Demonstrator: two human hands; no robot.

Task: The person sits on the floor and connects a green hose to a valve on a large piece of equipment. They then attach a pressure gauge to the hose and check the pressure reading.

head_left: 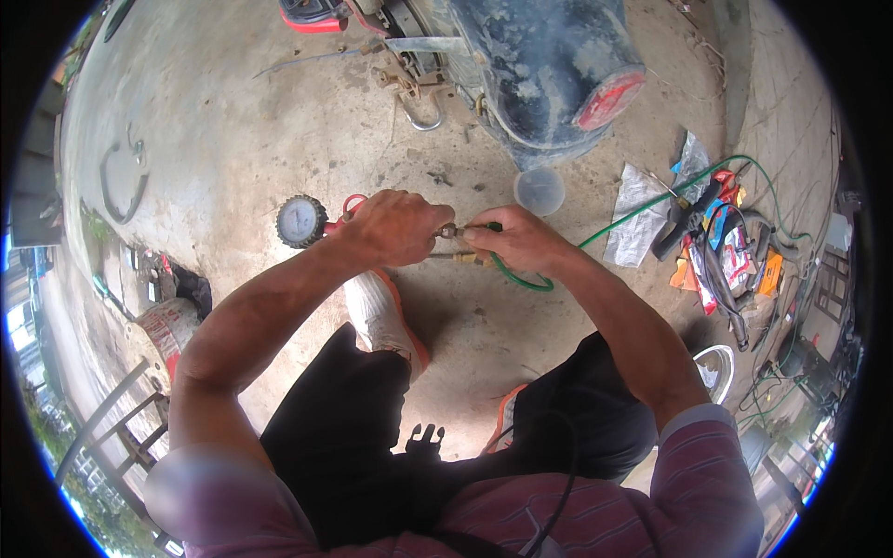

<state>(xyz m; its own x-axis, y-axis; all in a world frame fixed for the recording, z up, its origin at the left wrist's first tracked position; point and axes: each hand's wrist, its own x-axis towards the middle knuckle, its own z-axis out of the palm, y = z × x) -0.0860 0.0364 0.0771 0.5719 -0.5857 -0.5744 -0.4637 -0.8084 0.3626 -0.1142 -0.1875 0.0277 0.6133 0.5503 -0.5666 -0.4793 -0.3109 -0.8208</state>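
My left hand (398, 226) is closed around a tyre inflator, whose round black-rimmed pressure gauge (300, 221) and red handle (353, 206) stick out to its left. A metal fitting (449, 231) shows between my two hands. My right hand (523, 244) pinches the end of a green air hose (609, 231) against this fitting. Whether the two ends are locked together cannot be seen. Just below my hands runs a thin rod with a brass-coloured connector (470, 259). The fingers of my left hand hide most of the inflator's body.
A dusty dark motorcycle rear (549, 74) stands ahead, with a clear plastic tub (539, 191) beneath it. Torn packaging and black tubes (726, 246) lie at right, beside white sheets (637, 219). A red-and-white can (166, 333) sits at left. My shoe (377, 312) is below my hands.
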